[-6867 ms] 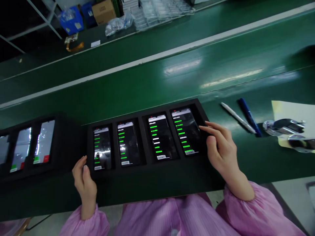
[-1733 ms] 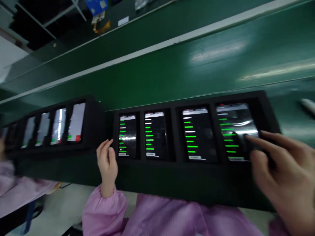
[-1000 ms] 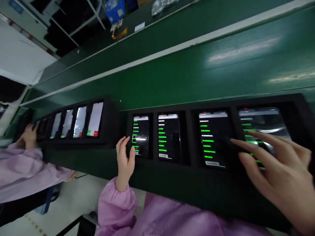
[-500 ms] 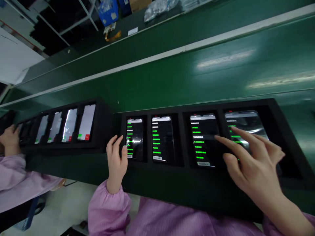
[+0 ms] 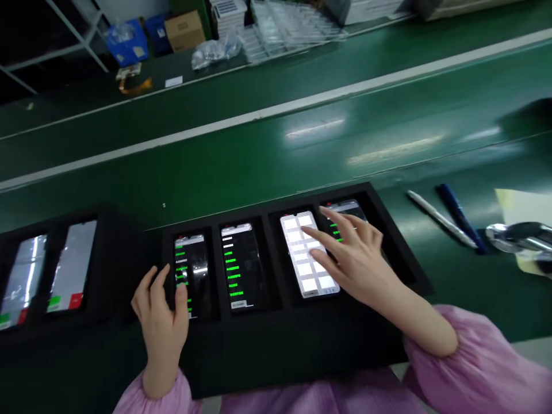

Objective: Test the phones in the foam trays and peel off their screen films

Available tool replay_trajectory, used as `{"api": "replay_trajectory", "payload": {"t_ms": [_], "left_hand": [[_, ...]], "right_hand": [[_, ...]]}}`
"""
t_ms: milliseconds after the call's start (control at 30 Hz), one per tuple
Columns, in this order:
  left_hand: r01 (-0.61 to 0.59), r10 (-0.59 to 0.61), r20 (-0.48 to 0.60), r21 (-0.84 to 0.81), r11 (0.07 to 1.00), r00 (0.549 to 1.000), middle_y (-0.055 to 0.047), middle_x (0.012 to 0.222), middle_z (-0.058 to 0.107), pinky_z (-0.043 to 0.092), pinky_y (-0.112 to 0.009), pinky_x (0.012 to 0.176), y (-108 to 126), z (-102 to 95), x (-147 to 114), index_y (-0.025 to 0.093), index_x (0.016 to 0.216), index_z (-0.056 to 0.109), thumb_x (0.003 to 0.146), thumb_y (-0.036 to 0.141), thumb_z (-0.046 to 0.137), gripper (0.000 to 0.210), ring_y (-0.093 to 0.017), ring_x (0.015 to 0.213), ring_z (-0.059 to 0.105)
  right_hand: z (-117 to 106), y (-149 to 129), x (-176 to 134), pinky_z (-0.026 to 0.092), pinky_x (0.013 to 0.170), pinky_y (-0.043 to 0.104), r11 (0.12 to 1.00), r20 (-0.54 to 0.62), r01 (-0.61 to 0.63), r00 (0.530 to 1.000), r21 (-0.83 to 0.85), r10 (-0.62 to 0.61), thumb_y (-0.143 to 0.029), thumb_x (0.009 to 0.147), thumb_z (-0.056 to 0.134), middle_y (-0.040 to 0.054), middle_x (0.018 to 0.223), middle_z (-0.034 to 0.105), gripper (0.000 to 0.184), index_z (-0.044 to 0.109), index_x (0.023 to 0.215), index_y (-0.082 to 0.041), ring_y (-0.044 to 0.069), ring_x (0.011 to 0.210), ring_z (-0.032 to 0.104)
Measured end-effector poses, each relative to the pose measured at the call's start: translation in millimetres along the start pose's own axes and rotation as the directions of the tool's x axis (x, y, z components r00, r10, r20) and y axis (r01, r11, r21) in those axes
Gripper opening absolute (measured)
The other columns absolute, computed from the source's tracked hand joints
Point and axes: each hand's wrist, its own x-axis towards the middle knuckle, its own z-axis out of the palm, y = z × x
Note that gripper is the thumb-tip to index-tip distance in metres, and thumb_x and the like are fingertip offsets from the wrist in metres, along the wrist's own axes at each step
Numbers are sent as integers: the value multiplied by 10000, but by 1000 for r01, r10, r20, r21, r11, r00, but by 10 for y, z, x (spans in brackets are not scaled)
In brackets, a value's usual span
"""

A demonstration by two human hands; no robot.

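A black foam tray [image 5: 276, 330] holds a row of smartphones in slots. My right hand [image 5: 366, 264] reaches over the third phone [image 5: 305, 270], whose screen shows white blocks. Its fingers are spread, with the index fingertip at the screen; contact is hard to tell. Behind that hand the fourth phone [image 5: 352, 209] is partly covered. My left hand [image 5: 160, 328] has its fingers apart at the left edge of the first phone [image 5: 198, 273], holding nothing. That phone and the second phone [image 5: 248, 267] show green and white text lines on black.
To the left, another black tray [image 5: 103, 253] holds phones with pale screens. A white pen [image 5: 440, 217], a blue pen [image 5: 459, 215] and a shiny metal object [image 5: 524, 234] lie at right. Across the bench stand a blue bin [image 5: 127, 46], a cardboard box [image 5: 184, 31] and plastic bags [image 5: 215, 53].
The third phone's screen has gone from dark text lines to white blocks. My right hand stays around the third and fourth phones. The view has swung right, and the neighbour's hand has left it.
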Motion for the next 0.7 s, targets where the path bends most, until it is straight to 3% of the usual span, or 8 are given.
{"api": "replay_trajectory", "payload": {"t_ms": [100, 233, 433, 700], "left_hand": [[28, -28, 22, 7, 1000, 999, -196, 1491, 544, 311, -623, 1248, -6, 23, -17, 180, 1392, 637, 1059, 542, 482, 517, -391, 1419, 502], [64, -64, 19, 11, 998, 998, -184, 1492, 553, 314, -653, 1245, -33, 28, -40, 199, 1384, 648, 1053, 550, 477, 512, -405, 1418, 505], [131, -131, 26, 6, 991, 991, -202, 1516, 554, 339, -699, 1232, 32, 8, -26, 185, 1392, 654, 1038, 579, 466, 562, -443, 1442, 492], [157, -158, 35, 32, 987, 987, -220, 1522, 564, 386, -716, 1205, 87, -18, -8, 146, 1404, 665, 1038, 595, 451, 618, -475, 1443, 491]], "right_hand": [[79, -80, 291, 371, 1067, 624, 995, 72, 102, 992, -23, -100, -503, 1120, 407, 150, 1670, 404, 432, 669, 1428, -348, 404, 1414, 422], [157, -68, 478, 332, 1092, 634, 996, 121, 92, 988, -7, -91, -491, 1124, 416, 130, 1674, 418, 409, 720, 1354, -343, 395, 1425, 419], [62, 213, 383, 326, 1052, 633, 1000, 127, -16, 992, 4, 15, -494, 1132, 400, 92, 1693, 392, 400, 734, 1340, -421, 412, 1453, 386], [-31, 361, 316, 347, 952, 584, 997, 94, -69, 993, -15, 70, -525, 1138, 351, 100, 1663, 436, 464, 769, 1291, -398, 429, 1427, 406]]}}
